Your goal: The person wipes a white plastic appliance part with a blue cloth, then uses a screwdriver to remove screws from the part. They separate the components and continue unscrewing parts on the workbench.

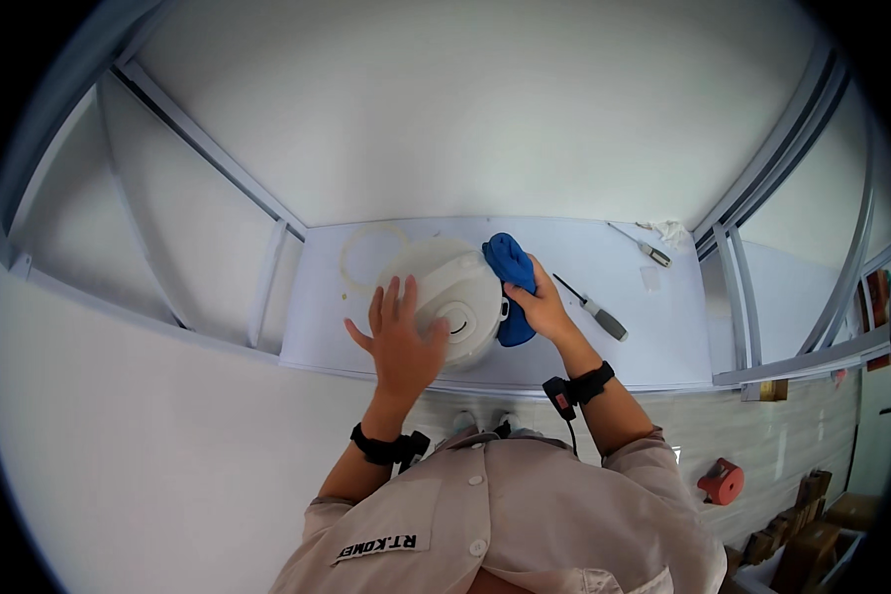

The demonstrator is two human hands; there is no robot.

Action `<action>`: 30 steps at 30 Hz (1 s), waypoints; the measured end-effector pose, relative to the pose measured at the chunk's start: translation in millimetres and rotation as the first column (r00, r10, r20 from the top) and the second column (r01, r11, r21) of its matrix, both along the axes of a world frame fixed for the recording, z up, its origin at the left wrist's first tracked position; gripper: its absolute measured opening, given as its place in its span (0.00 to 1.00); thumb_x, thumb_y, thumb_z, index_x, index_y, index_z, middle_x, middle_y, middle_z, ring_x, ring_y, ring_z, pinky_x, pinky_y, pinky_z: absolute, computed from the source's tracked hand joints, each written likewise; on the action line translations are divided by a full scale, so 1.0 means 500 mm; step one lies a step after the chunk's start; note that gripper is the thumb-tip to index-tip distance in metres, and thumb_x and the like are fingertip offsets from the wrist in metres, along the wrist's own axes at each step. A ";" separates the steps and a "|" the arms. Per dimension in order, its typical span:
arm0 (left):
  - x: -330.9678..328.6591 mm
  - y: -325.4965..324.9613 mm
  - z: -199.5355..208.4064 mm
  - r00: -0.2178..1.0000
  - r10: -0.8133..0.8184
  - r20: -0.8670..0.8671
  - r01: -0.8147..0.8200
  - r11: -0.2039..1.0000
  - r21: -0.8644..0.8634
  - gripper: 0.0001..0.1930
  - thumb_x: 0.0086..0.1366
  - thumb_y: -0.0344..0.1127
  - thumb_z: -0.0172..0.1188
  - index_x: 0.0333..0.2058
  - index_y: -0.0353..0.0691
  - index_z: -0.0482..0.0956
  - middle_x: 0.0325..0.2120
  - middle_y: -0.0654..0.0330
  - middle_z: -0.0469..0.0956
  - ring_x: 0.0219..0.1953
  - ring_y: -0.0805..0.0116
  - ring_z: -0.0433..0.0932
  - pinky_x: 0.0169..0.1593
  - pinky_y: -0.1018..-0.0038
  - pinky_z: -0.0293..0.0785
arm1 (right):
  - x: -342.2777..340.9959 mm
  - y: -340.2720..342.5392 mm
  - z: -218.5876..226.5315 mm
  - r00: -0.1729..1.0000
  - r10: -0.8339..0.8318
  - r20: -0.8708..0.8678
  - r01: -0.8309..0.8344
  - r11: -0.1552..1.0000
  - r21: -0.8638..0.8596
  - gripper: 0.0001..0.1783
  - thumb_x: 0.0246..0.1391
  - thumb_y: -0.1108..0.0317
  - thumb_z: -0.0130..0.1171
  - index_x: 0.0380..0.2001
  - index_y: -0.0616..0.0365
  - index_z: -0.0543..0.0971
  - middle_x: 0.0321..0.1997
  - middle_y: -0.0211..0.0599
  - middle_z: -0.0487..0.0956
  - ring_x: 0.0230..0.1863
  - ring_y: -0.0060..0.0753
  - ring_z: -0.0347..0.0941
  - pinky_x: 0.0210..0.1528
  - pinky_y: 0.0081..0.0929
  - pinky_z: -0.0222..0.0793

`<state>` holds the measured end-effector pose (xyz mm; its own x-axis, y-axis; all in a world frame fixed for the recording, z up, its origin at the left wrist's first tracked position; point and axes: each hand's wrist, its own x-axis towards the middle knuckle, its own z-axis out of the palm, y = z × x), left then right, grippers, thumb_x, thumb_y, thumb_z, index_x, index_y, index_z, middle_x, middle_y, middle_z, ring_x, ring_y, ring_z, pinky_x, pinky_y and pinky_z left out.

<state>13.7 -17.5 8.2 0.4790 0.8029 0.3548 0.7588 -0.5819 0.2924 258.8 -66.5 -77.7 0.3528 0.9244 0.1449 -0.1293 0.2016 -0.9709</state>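
Observation:
A white rounded appliance with a lid, which looks like a rice cooker (478, 307), stands on the white table (653, 346). Over its left side my left hand (403, 337) is spread, fingers apart; whether the fingertips touch the lid I cannot tell. My right hand (543, 303) grips a bunched blue cloth (508, 259) against the cooker's right side. Part of the cloth hangs down below the hand, beside a small dark-edged fitting on the cooker. My left hand hides some of the lid.
Right of the cloth lies a grey-handled screwdriver (604, 319). Farther back are a second screwdriver (648, 247) and crumpled white tissue (671, 234). A yellowish ring stain (346, 259) marks the table at back left. Metal frame posts (738, 297) flank the table; a red stool (723, 482) stands on the floor.

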 end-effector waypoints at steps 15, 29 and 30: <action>-0.018 0.035 -0.005 0.987 -0.148 0.069 0.146 0.989 0.032 0.52 0.52 0.57 0.78 0.71 0.39 0.67 0.67 0.47 0.70 0.69 0.43 0.67 0.69 0.40 0.57 | -0.025 -0.062 -0.055 0.981 -0.073 0.180 0.150 0.875 -0.460 0.18 0.66 0.70 0.63 0.58 0.58 0.78 0.53 0.38 0.83 0.55 0.32 0.76 0.62 0.33 0.69; -0.058 0.100 0.020 0.889 -0.446 0.100 0.454 0.889 -0.065 0.53 0.46 0.62 0.79 0.68 0.42 0.73 0.67 0.51 0.73 0.69 0.44 0.69 0.73 0.39 0.54 | 0.004 -0.023 0.077 0.999 -0.008 0.038 0.004 0.995 0.095 0.27 0.64 0.77 0.62 0.66 0.59 0.74 0.53 0.30 0.80 0.53 0.24 0.73 0.61 0.26 0.68; -0.056 0.103 0.020 0.888 -0.449 0.096 0.456 0.887 -0.069 0.53 0.46 0.62 0.79 0.68 0.43 0.73 0.67 0.51 0.72 0.69 0.44 0.69 0.73 0.38 0.53 | 0.003 -0.017 0.066 0.999 -0.011 0.049 0.007 0.998 0.070 0.26 0.64 0.77 0.62 0.65 0.59 0.75 0.52 0.29 0.80 0.53 0.23 0.73 0.61 0.26 0.68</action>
<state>-14.5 34.0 17.9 0.7723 0.5349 0.3428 0.3929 -0.8261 0.4039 260.1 -74.9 -44.8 0.3518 0.9083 0.2262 -0.0795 0.2698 -0.9596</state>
